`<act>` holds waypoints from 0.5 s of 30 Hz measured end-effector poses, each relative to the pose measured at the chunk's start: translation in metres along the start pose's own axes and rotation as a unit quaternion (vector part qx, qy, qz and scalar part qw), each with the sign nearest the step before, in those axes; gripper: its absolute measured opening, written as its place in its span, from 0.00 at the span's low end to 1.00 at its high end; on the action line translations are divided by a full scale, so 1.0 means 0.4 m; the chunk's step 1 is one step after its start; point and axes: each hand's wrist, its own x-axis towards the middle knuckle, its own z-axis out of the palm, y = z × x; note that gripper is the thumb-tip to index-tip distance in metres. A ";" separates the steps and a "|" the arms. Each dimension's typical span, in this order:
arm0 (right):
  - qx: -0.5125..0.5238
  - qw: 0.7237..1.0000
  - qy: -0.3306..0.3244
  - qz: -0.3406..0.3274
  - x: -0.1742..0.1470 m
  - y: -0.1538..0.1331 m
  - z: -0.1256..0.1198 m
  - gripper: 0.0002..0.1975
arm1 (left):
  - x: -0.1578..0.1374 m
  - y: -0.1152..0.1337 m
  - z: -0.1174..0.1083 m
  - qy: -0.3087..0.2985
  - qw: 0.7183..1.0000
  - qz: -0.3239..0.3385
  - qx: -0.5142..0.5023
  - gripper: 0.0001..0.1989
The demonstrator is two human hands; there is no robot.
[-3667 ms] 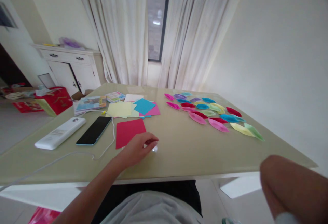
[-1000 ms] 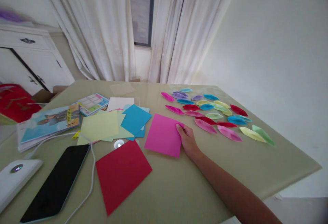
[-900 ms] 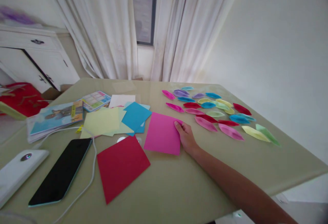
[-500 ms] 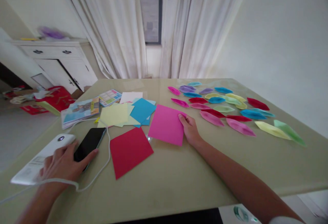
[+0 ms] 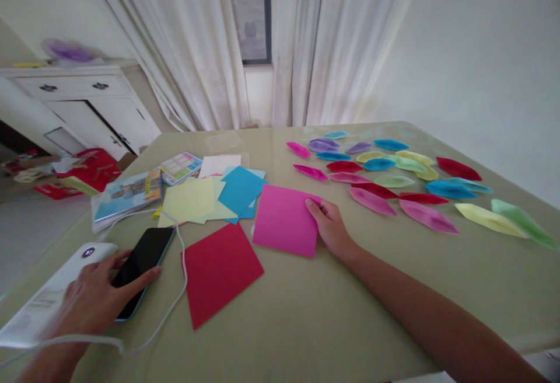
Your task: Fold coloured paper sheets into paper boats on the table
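My right hand [image 5: 330, 223] pinches the right edge of a pink square paper [image 5: 284, 219], thumb on top and fingers behind. A red square paper [image 5: 223, 272] lies flat to the left of it. My left hand [image 5: 98, 286] spans a dark-screened smartphone [image 5: 146, 251], with the thumb at its right edge and the fingers along its left side. Beside that hand lies a white power bank [image 5: 52, 286], partly covered by it. A white cable [image 5: 182, 260] loops around the phone and crosses my left wrist.
Yellow papers [image 5: 188, 199] and blue papers [image 5: 240, 190] overlap behind the red one. Booklets [image 5: 126, 193] lie at the table's left. Several folded paper pieces [image 5: 378, 164] in many colours spread over the right side. A white cabinet [image 5: 83, 103] stands beyond the table.
The view has shifted slightly, with the table closer. Both hands keep their places at the phone and the pink paper.
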 end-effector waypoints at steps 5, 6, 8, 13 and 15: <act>-0.004 1.000 0.002 0.007 -0.002 0.007 -0.003 0.26 | 0.009 -0.006 -0.023 -0.059 0.998 -0.008 -0.029 0.38; -0.004 1.000 0.002 0.009 -0.003 0.007 -0.004 0.26 | 0.013 -0.007 -0.025 -0.066 0.997 -0.011 -0.031 0.39; -0.006 1.000 0.004 0.010 -0.004 0.007 -0.005 0.25 | 0.022 -0.012 -0.024 -0.080 0.996 -0.015 -0.036 0.40; -0.006 1.000 -0.001 0.016 -0.007 0.000 -0.003 0.24 | 0.029 -0.029 -0.024 -0.084 0.995 -0.019 -0.054 0.39; -0.005 1.000 -0.002 0.017 -0.008 -0.002 -0.001 0.24 | 0.008 -0.013 -0.035 -0.079 0.996 -0.013 -0.046 0.37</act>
